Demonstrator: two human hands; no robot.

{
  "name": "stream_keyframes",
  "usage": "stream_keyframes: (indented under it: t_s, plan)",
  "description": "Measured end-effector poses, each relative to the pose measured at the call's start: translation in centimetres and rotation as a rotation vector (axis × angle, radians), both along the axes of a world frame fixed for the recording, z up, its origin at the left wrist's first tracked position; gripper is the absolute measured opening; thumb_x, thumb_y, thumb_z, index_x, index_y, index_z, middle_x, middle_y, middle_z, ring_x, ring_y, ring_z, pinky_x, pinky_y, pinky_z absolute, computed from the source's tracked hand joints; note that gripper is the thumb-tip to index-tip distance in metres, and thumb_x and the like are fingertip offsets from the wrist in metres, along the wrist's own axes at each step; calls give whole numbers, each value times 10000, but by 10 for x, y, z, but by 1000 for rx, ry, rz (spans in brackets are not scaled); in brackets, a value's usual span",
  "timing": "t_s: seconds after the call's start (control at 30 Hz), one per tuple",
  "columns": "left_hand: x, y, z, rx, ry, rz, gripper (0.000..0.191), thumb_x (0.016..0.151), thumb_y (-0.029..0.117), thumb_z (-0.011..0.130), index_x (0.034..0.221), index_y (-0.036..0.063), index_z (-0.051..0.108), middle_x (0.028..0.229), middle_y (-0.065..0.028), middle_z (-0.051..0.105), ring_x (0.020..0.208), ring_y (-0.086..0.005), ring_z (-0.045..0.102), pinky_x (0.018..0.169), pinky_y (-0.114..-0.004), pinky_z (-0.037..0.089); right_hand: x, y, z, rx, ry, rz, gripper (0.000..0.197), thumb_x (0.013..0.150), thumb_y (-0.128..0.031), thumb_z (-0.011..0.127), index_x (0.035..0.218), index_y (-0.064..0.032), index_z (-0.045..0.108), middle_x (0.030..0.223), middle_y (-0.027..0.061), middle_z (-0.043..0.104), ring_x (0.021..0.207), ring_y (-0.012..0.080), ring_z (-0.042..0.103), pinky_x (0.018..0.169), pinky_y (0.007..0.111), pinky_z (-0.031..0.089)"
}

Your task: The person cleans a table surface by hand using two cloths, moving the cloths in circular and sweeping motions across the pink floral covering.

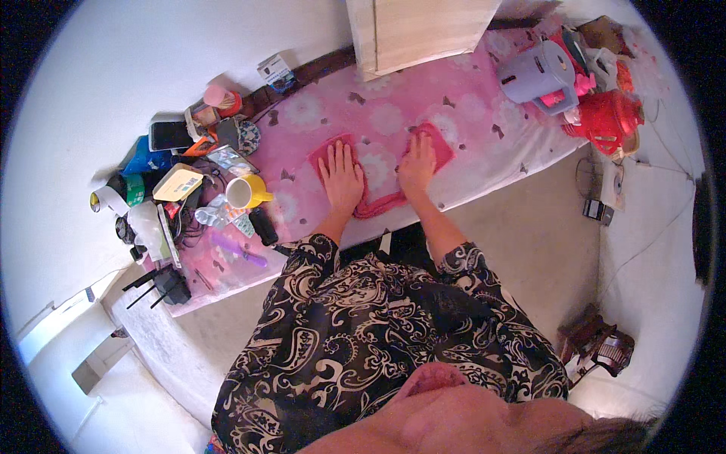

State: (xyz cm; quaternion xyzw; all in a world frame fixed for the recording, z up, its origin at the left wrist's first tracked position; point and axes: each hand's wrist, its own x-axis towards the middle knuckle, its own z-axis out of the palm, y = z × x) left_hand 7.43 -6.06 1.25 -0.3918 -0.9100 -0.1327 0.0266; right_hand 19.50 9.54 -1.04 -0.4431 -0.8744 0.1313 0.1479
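Note:
A pink-red cloth [391, 203] lies on the pink flowered tablecloth [306, 108] before me, its two ends spread and its middle bunched near the table's front edge. My left hand [342, 179] rests palm down on the cloth's left end, fingers slightly apart. On the right end my right hand [418, 164] lies flat, also palm down. Neither hand has its fingers closed around the cloth. Left of my left hand stands a yellow mug [248, 192] with a white inside, and a black object [263, 226] lies close to it.
Cables, blister packs [243, 222], a smartphone [170, 136], a purple comb-like item [241, 251] and a black router [172, 285] crowd the left. A grey electric kettle [537, 78] and a red pitcher-like vessel [611, 120] stand right. A wooden panel [425, 34] rises behind.

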Motion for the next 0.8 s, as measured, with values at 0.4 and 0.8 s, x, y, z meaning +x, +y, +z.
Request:
stream_keyframes:
  t_s: [0.4,0.8]
  plan:
    - [1,1,-5,-22,-25,11,610,990,299,505,1556,79,439,1674,-81,347,1563,-307,269,1269,-571,147,111,36,-7,-5,-65,-176,580,950,-215,556,1521,-127,497,1627,130,417,1488,359,381,1217,531,299]
    - [1,3,8,-48,-67,16,623,985,285,516,1567,86,421,1671,-84,350,1561,-302,271,1275,-553,147,5,-5,16,-67,38,398,601,945,-170,556,1532,-76,468,1648,141,373,1528,346,327,1237,518,267]
